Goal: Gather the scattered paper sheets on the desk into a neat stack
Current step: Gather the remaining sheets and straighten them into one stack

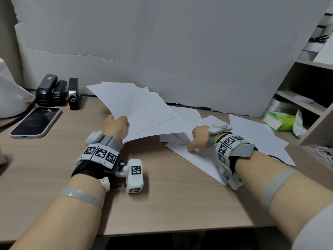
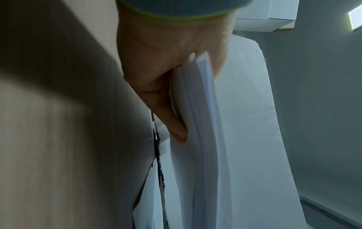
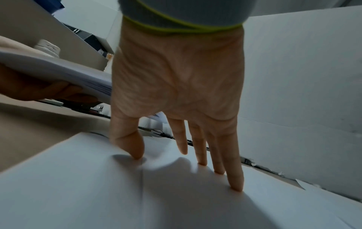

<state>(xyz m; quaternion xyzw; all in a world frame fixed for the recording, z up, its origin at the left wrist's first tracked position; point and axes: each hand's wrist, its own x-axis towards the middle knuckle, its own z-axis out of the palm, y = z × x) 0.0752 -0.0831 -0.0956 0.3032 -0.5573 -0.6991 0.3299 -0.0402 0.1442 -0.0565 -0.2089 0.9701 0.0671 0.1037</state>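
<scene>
My left hand (image 1: 116, 126) grips a fanned bundle of white sheets (image 1: 137, 109) by its near corner and holds it lifted above the desk. The left wrist view shows the bundle (image 2: 197, 108) edge-on, pinched between my thumb and fingers (image 2: 172, 124). To the right, several loose white sheets (image 1: 255, 136) lie overlapping on the desk. My right hand (image 1: 196, 139) rests on them with straight, spread fingers (image 3: 197, 148), fingertips and thumb pressing on the top sheet (image 3: 137, 193).
Black staplers (image 1: 57, 91) and a phone (image 1: 36, 121) lie at the back left. A white board (image 1: 180, 51) stands behind the desk (image 1: 162, 204). A shelf unit (image 1: 310, 98) and a green tissue pack (image 1: 279, 121) stand at the right.
</scene>
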